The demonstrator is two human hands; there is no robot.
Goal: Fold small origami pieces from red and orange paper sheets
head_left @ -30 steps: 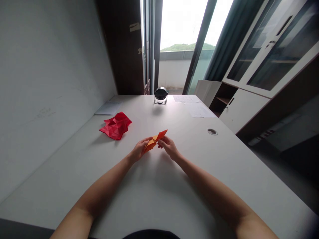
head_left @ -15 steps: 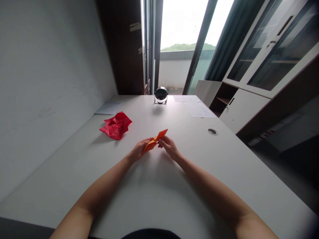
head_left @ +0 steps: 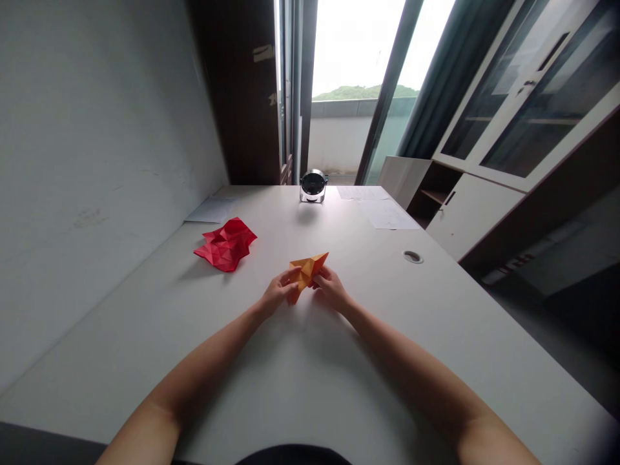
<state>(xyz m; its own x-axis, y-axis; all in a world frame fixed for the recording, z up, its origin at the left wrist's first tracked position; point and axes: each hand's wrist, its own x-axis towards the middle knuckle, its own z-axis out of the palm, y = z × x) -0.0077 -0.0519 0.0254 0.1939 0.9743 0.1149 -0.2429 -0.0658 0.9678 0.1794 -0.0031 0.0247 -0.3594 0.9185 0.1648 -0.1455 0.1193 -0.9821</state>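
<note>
An orange piece of folded paper [head_left: 307,270] with pointed corners is held between my two hands, over the middle of the white table. My left hand [head_left: 279,290] pinches its left side, the thumb on the near face and the other fingers around behind. On the right side my right hand [head_left: 330,288] grips the paper's lower edge; some of its fingertips are hidden behind the sheet. One point of the paper juts up to the right, another hangs down near the left thumb.
Crumpled, creased red paper [head_left: 227,244] lies on the white table [head_left: 310,381] to the left. A round black device on a metal stand [head_left: 312,185] is at the far edge. White sheets [head_left: 390,213] lie far right, another [head_left: 210,210] by the wall. A cable hole [head_left: 413,256] sits at right.
The orange paper has been turned and opened out, so its creased inner face now shows toward me. Both hands have shifted slightly with it. The red paper has stayed put.
</note>
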